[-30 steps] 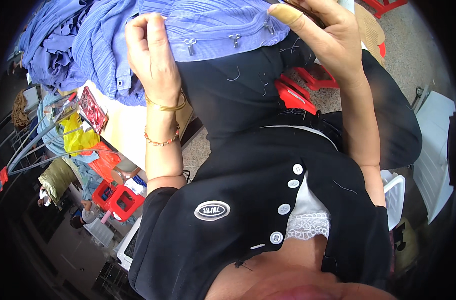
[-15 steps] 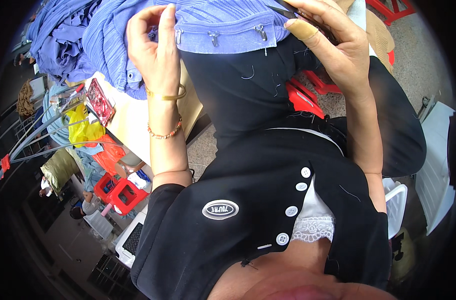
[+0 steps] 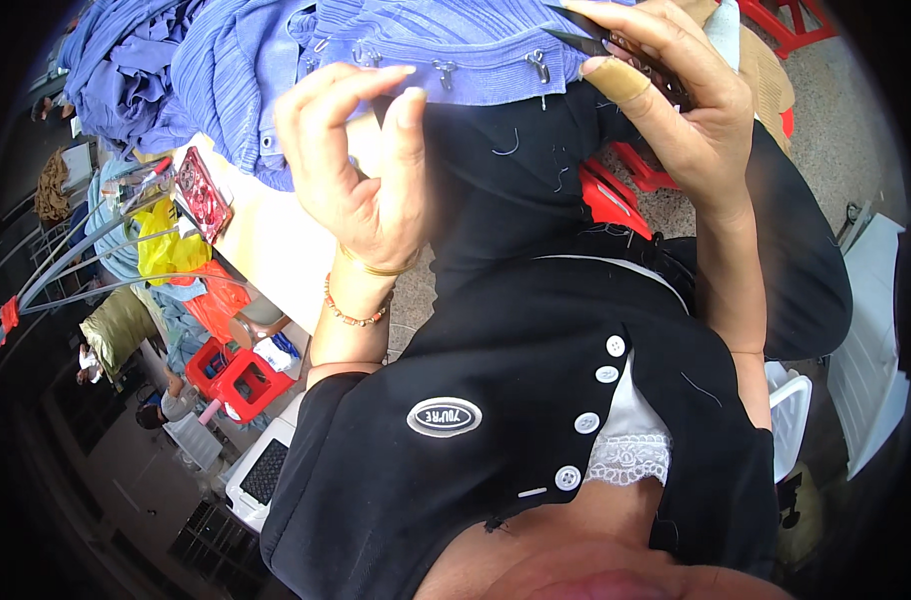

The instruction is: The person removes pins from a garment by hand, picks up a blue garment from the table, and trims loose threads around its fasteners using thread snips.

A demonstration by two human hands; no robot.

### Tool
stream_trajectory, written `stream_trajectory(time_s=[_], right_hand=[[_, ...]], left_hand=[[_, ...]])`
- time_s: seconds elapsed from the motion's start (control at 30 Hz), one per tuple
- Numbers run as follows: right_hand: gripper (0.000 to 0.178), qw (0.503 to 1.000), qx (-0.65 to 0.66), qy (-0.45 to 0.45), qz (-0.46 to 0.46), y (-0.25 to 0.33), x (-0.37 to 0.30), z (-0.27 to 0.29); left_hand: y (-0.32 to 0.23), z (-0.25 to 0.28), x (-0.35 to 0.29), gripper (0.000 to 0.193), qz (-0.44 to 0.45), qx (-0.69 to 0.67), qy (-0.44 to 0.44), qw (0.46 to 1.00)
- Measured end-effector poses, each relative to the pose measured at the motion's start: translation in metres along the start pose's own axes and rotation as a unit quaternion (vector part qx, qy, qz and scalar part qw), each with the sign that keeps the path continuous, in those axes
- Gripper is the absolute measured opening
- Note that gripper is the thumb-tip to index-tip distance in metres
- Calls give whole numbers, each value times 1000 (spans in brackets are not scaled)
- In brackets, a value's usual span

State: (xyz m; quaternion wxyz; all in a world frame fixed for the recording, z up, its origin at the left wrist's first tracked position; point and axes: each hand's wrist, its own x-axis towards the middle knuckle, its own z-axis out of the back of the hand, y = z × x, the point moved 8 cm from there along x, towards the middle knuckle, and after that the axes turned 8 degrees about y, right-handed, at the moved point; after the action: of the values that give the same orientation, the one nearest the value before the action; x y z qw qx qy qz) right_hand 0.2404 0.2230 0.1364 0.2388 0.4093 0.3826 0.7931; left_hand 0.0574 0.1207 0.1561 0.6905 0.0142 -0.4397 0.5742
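Note:
A blue ribbed garment (image 3: 496,60) lies over the table edge and my knee, with several metal hooks (image 3: 538,66) along its band. My left hand (image 3: 351,165) is raised just in front of that band, its thumb and index finger bent towards each other with a small gap between the tips. Nothing shows between them. In my right hand (image 3: 691,110) is a pair of dark thread snips (image 3: 581,42), blades apart and pointing left over the garment. A tan bandage (image 3: 616,80) wraps the right thumb.
More blue garments (image 3: 136,90) are heaped at the far left. A red patterned packet (image 3: 204,195) lies on the pale table (image 3: 276,225). Left of it are a yellow bag (image 3: 161,245) and red stools (image 3: 246,385). White panels (image 3: 881,330) stand on the right.
My left hand has let go of the garment's band and drawn back towards me and to the right. The snips' blades now show more clearly in my right hand.

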Motion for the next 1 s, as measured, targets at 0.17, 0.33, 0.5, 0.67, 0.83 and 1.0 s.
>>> stream_trajectory(time_s=[0.17, 0.33, 0.5, 0.67, 0.83, 1.0], right_hand=[[40, 997, -52, 28, 51, 22, 7, -6], [43, 972, -199, 16, 127, 40, 9, -19], [43, 959, -255, 19, 120, 71, 22, -23], [41, 939, -315, 28, 132, 61, 16, -31], [46, 933, -329, 52, 134, 69, 19, -34], [39, 938, -325, 18, 122, 77, 22, -31]], left_hand=[[-2, -4, 2, 22, 13, 37, 7, 999], [3, -6, -1, 24, 16, 12, -23, 1000], [9, -7, -3, 27, 3, -37, -52, 998], [8, -6, -1, 27, 32, -28, -43, 998], [11, -8, -2, 25, 32, -39, -45, 998], [10, -9, -2, 24, 30, -53, -45, 997]])
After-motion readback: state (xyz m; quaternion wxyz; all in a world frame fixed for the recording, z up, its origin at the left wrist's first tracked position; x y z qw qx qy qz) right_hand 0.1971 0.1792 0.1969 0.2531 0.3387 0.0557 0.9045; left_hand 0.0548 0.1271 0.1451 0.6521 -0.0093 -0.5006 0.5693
